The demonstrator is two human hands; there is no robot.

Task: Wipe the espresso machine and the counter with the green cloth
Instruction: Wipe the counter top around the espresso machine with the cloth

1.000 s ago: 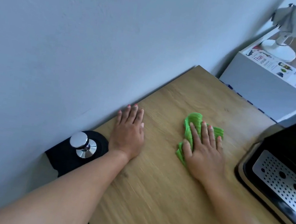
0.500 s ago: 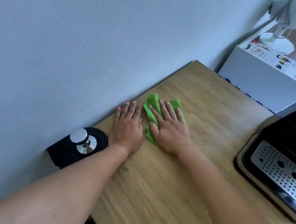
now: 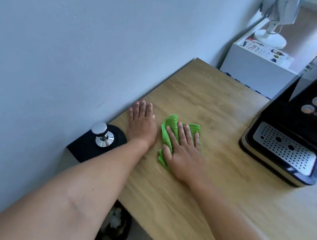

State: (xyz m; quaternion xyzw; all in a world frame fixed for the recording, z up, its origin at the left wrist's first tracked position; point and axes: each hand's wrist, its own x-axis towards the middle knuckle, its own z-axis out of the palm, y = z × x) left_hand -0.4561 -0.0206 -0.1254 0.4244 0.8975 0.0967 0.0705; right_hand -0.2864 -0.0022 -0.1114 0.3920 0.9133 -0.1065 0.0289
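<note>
**Inspector A:** Position of the green cloth (image 3: 179,141), please

**Inspector B:** Flat on the wooden counter (image 3: 225,117), bunched in folds under the right hand (image 3: 184,154). It lies just beside the left hand (image 3: 142,126), at that hand's 3 o'clock, and well apart from the espresso machine (image 3: 300,128), which stands at the cloth's 2 o'clock

**Inspector A:** Fingers?

**Inspector B:** Right hand palm-down, fingers extended and slightly spread, pressing the cloth to the wood; nothing pinched. Left hand flat on bare counter near the wall, fingers pressed together, apparently bracing. A tamper (image 3: 103,135) sits on a black mat (image 3: 85,148) at the left hand's 8 o'clock

**Inspector A:** Handling assessment of the cloth?

**Inspector B:** In my judgement light, soft and limp; it creases rather than holding shape, so it will ride up or slip from under the palm if pressure is uneven. Not fragile. A flat palm over the middle suits the counter stroke; for the machine's upright faces I would gather it at the bunched edge toward 11 o'clock and grip with fingers and thumb

**Inspector A:** Stage?

**Inspector B:** Counter wiping in hand; whether the machine has been wiped cannot be told from this view
</note>
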